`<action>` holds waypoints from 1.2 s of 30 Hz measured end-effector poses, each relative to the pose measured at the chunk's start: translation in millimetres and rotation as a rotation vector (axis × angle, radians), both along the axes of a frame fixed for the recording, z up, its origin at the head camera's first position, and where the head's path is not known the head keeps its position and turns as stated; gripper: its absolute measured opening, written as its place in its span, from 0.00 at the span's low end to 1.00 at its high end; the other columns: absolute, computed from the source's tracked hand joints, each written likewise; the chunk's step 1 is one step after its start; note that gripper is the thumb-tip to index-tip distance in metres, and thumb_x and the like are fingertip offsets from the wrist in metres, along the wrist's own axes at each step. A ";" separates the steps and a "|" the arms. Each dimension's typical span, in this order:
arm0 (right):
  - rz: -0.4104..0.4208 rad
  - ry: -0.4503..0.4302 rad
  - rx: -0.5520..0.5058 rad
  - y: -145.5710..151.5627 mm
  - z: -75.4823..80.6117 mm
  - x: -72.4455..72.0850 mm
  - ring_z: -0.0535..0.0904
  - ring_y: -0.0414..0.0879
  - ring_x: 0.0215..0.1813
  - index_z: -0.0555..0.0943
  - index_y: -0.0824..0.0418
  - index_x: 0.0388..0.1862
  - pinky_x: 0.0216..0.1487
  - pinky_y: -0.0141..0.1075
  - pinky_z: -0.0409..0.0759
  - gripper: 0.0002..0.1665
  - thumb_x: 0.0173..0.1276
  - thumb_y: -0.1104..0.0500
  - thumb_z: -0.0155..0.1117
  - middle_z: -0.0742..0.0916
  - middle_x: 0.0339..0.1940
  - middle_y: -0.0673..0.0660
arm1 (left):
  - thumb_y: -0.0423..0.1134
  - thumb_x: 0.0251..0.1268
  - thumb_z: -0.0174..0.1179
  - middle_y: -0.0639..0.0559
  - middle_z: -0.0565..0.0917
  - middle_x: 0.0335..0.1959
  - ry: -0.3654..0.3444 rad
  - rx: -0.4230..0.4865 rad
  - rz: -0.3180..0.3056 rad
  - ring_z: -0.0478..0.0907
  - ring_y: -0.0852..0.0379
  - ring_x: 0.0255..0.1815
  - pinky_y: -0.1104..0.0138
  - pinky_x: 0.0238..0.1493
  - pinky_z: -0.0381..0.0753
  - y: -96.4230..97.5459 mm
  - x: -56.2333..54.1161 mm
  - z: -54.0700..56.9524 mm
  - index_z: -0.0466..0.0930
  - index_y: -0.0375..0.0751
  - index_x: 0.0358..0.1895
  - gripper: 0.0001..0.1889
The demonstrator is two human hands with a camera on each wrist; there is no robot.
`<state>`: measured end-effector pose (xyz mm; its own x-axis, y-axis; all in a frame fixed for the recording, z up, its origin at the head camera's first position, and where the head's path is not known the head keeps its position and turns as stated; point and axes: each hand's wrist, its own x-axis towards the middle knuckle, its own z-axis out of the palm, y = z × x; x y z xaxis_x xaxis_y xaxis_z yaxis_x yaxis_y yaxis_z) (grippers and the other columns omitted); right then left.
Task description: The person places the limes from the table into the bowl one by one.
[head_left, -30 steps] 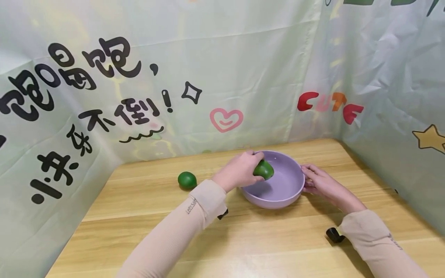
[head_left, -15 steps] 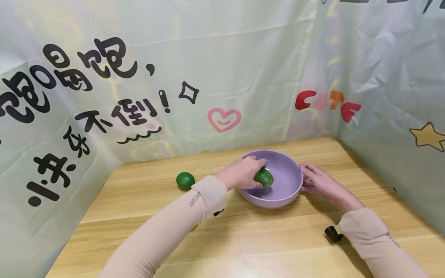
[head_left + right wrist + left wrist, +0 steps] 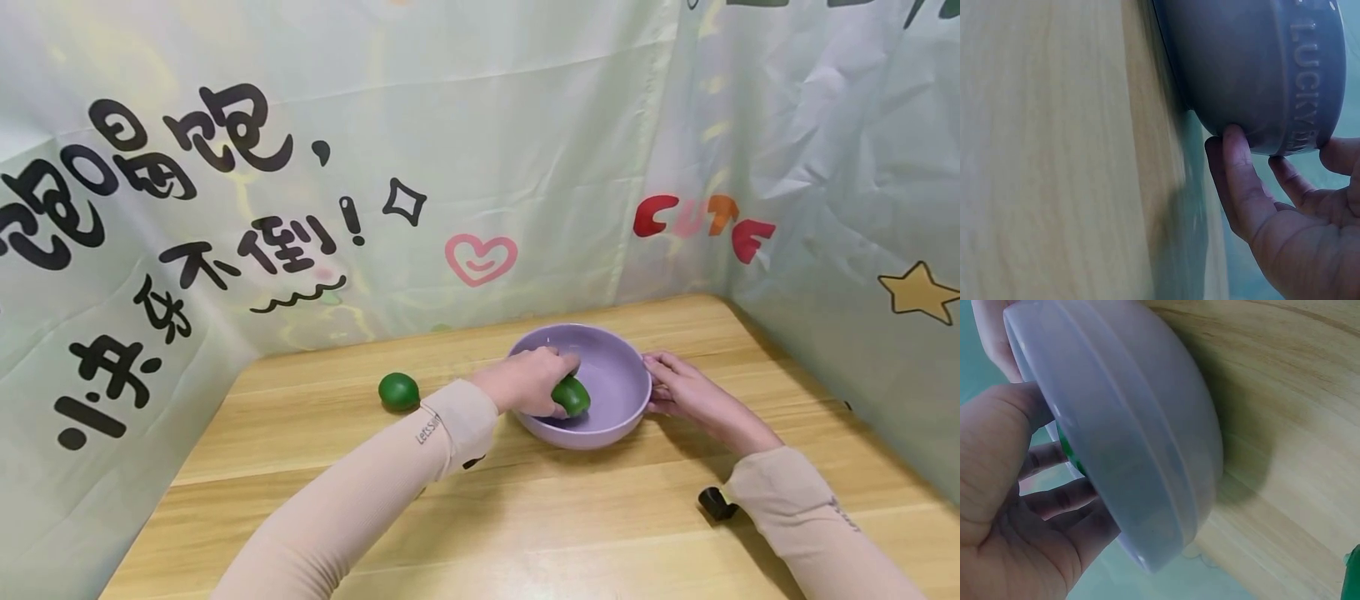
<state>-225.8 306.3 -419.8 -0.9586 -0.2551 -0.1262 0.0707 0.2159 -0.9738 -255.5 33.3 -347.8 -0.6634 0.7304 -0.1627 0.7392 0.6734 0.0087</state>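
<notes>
In the head view my left hand [image 3: 532, 382] reaches over the near-left rim of a purple bowl [image 3: 618, 375] and grips a green lime [image 3: 572, 397] low inside it. From the left wrist, the bowl wall covers most of the lime [image 3: 1067, 449], and the fingertips dip behind the rim. My right hand [image 3: 690, 393] holds the bowl from its right side. The right wrist view has its thumb at the rim and the other fingers against the outer wall, below raised lettering. A second green lime [image 3: 399, 392] lies on the table, left of the bowl.
The bowl stands on a wood-grain table [image 3: 525, 533], toward the back. Printed cloth [image 3: 570, 167] hangs behind the table and along both sides. A small black device [image 3: 717, 504] sits at the right cuff.
My left hand has lowered the lime deeper into the bowl, toward its near side. My right hand keeps its place on the bowl. The head view has shifted slightly.
</notes>
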 end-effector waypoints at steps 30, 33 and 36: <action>-0.013 0.004 0.013 -1.5 -1.0 0.0 0.82 0.33 0.48 0.52 0.79 0.79 0.51 0.30 0.87 0.35 0.93 0.50 0.34 0.76 0.58 0.65 | 0.53 0.68 0.75 0.54 0.86 0.50 -0.004 -0.031 -0.024 0.82 0.58 0.51 0.66 0.56 0.81 -1.8 1.0 -1.1 0.76 0.48 0.61 0.26; -0.012 0.001 0.011 -1.0 -1.3 -0.4 0.82 0.33 0.48 0.52 0.78 0.79 0.50 0.30 0.87 0.35 0.93 0.49 0.33 0.76 0.57 0.63 | 0.54 0.68 0.75 0.54 0.85 0.51 -0.006 -0.032 -0.022 0.82 0.57 0.53 0.65 0.58 0.81 -3.0 0.9 -0.7 0.76 0.48 0.63 0.27; -0.011 -0.002 0.002 -0.6 -1.9 -0.7 0.83 0.33 0.48 0.53 0.78 0.78 0.51 0.31 0.87 0.34 0.93 0.49 0.33 0.76 0.56 0.61 | 0.54 0.68 0.75 0.54 0.86 0.51 -0.007 -0.030 -0.025 0.82 0.56 0.55 0.64 0.60 0.81 -4.0 0.1 0.0 0.76 0.48 0.64 0.28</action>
